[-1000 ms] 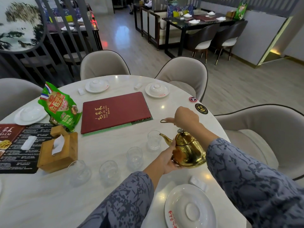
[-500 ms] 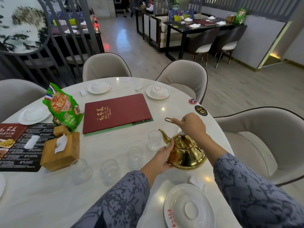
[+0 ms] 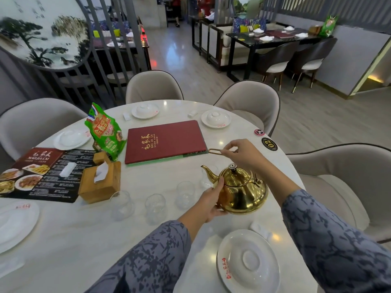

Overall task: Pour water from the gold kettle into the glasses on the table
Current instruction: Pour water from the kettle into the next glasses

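Observation:
A gold kettle [image 3: 243, 192] is near the right front of the round white table [image 3: 63, 250], upright, its spout pointing left toward the rightmost glass [image 3: 206, 176]. My right hand [image 3: 241, 153] grips the kettle's raised wire handle above the lid. My left hand [image 3: 210, 203] is pressed against the kettle's left side and base. Several clear glasses stand in a curved row to the left: one glass [image 3: 185, 194], another glass [image 3: 154, 208] and a third glass [image 3: 122, 205]. I cannot tell whether they hold water.
A red menu [image 3: 165, 140], a green snack bag [image 3: 104, 132], a wooden tissue box [image 3: 101, 182] and a picture menu [image 3: 42, 172] lie behind the glasses. A white plate [image 3: 247, 261] sits at the front edge. Covered dishes and beige chairs ring the table.
The kettle has tipped back from a leftward tilt to upright. Both hands stay on it, and the view has shifted up a little.

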`<state>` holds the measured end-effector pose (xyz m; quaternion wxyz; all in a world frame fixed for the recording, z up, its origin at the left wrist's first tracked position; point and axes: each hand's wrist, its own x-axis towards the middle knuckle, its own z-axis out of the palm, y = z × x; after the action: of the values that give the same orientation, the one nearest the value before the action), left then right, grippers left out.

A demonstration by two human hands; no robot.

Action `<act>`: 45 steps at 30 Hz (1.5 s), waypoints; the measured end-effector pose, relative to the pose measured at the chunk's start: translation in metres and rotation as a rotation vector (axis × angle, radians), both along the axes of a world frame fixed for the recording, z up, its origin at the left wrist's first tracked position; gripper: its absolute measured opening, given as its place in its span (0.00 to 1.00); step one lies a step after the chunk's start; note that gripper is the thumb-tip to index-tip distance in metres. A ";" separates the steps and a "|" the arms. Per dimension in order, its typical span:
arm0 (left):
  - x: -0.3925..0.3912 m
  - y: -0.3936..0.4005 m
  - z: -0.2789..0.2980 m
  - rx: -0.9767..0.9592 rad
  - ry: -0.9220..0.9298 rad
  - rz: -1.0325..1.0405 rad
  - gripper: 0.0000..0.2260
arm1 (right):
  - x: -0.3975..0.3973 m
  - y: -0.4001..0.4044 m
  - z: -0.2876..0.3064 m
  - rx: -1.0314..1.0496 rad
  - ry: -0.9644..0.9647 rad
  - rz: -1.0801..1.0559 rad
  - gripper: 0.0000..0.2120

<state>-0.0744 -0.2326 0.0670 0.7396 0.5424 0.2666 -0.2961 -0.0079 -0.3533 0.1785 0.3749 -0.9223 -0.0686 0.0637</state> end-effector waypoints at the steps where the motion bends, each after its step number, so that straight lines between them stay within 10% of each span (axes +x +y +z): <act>1: -0.004 0.003 0.000 -0.005 0.001 0.005 0.29 | -0.002 0.004 0.001 0.004 -0.011 0.045 0.12; 45: -0.044 0.019 -0.005 -0.410 0.142 0.185 0.31 | 0.005 0.088 0.000 -0.362 0.024 0.319 0.08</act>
<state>-0.1179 -0.2135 0.0619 0.8376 0.3320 0.3009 -0.3126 -0.0033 -0.2654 0.1780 0.1895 -0.9511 -0.1964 0.1446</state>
